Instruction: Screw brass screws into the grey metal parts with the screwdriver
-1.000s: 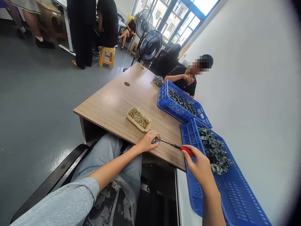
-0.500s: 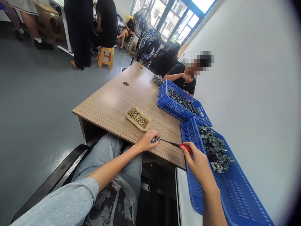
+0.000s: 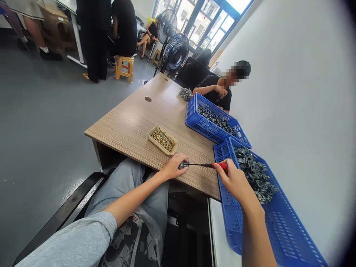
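My left hand (image 3: 174,166) is closed around a small grey metal part (image 3: 183,164) near the table's front edge; the fingers cover much of it. In my right hand (image 3: 230,178) is a screwdriver (image 3: 220,165) with a red handle and a long dark shaft. The shaft lies nearly level, its tip at the metal part. Whether a screw sits at the tip is too small to tell. Just beyond my left hand, a cream tray (image 3: 173,151) holds many brass-coloured screws (image 3: 161,138).
At the right, a blue crate (image 3: 228,222) holds grey metal parts (image 3: 254,174). Behind it stands another blue crate (image 3: 200,124) of dark parts. A seated person (image 3: 213,92) is across the wood-grain table (image 3: 125,122), near a pile of metal pieces (image 3: 186,94). Fans (image 3: 175,52) stand beyond.
The screwdriver's handle end has risen, so the shaft is now closer to level. My right hand has shifted slightly up and to the right. My left hand stays in place.
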`<state>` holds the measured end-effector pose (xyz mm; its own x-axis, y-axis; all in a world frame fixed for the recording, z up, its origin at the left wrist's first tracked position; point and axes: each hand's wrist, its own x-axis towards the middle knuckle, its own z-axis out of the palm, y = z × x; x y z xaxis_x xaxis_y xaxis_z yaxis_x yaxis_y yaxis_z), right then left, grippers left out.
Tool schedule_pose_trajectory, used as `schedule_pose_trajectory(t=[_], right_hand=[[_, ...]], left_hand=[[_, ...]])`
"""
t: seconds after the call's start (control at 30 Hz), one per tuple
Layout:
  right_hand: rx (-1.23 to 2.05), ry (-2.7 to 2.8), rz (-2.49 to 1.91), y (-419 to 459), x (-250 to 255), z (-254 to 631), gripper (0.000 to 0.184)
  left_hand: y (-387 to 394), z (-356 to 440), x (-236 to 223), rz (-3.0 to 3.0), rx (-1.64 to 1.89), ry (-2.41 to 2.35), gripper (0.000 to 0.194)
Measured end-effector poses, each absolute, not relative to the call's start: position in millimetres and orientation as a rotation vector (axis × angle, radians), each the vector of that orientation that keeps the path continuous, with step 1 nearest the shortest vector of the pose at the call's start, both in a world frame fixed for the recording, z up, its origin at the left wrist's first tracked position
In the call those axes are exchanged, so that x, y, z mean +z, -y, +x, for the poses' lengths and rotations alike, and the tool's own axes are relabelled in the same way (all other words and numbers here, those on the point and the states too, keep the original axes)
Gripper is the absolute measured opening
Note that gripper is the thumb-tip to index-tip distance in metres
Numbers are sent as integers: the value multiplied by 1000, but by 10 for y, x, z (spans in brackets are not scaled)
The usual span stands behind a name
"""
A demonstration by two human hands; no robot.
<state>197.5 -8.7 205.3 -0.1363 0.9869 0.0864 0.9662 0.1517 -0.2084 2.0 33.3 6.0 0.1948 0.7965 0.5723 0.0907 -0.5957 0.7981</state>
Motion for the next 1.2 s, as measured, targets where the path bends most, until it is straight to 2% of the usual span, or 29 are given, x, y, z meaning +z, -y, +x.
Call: schedule_pose_trajectory(t=[0.13, 0.33, 0.5, 0.67, 0.83, 1.03, 1.2], right_hand=[[388, 2334, -1762, 122, 2108, 1944, 39], [89, 2268, -1949, 147, 2083, 1893, 34], [306, 2350, -1756, 124, 2106, 1886, 33], [111, 2284, -2037, 130, 2137, 1869, 33], [440, 2332, -1758, 149, 2134, 1870, 33], [166, 2315, -1995, 143, 2159, 1852, 30], [401, 2398, -1772, 161, 2189, 1843, 26]], left_hand=[[-327, 16, 68, 1859, 1414, -838, 23], [-315, 12, 95, 1859, 1413, -832, 23], [-323, 16, 86, 1858, 1438, -814, 25], [-332, 28, 68, 1860, 1450, -808, 26], [-334, 32, 57, 1861, 1469, -794, 25], [-328, 30, 68, 1857, 1455, -808, 25], [-332, 33, 76, 1866, 1456, -807, 25]])
